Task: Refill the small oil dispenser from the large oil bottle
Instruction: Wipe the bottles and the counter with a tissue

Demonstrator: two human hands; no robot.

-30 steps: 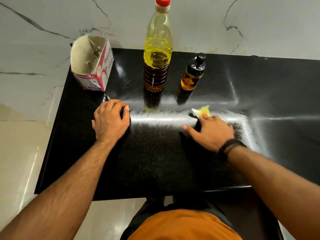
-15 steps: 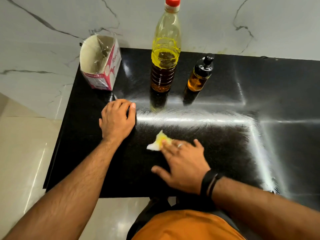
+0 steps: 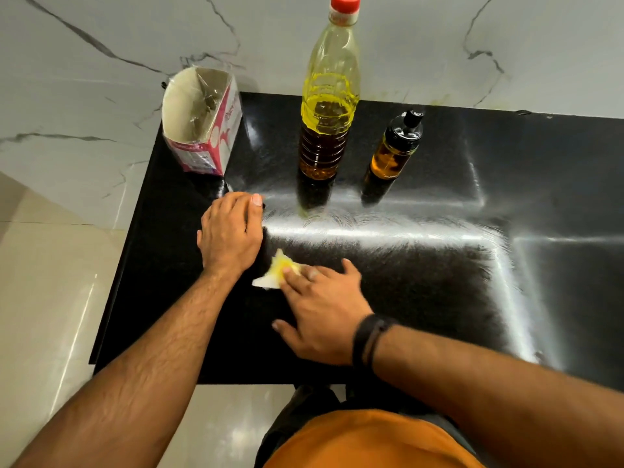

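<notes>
The large oil bottle [image 3: 328, 106] with a red cap stands upright at the back of the black counter [image 3: 439, 282], roughly half full. Right of it stands the small oil dispenser [image 3: 395, 150], its black pump top on and amber oil inside. My right hand [image 3: 324, 309] lies flat with straight fingers pressing an oil-stained tissue [image 3: 277, 269] onto the counter. My left hand [image 3: 231, 231] rests on the counter beside the tissue, fingers bent downward, holding nothing visible.
An open pink-and-white carton [image 3: 202, 123] stands at the back left corner of the counter. A marble wall [image 3: 101, 45] rises behind. The counter's left and front edges drop to a pale tiled floor [image 3: 50, 298]. Shiny wipe streaks cross the counter.
My right hand has slid the tissue from near the dispenser toward me and to the left, ending close to my left hand. The left hand and both bottles stayed put.
</notes>
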